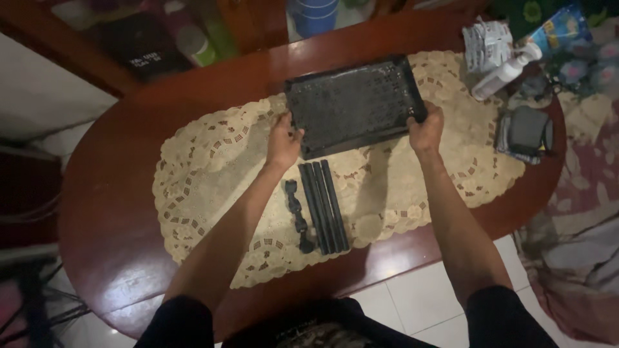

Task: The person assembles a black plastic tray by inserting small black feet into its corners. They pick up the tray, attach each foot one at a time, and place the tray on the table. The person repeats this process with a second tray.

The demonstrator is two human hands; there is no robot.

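Observation:
A black perforated plastic tray point(353, 103) is held just above a cream lace doily point(213, 174) on an oval red-brown table point(109, 212). My left hand point(284, 139) grips the tray's near left corner. My right hand point(425, 129) grips its near right corner. Below the tray, several black tubes point(324, 205) lie side by side on the doily. A small black connector piece point(298, 216) lies just left of them.
At the table's right end stand a white spray bottle point(506, 72), crumpled packets point(485, 44) and a dark folded pouch point(525, 134). A blue cup point(314, 14) is beyond the far edge. White floor tiles point(412, 303) show below the near edge.

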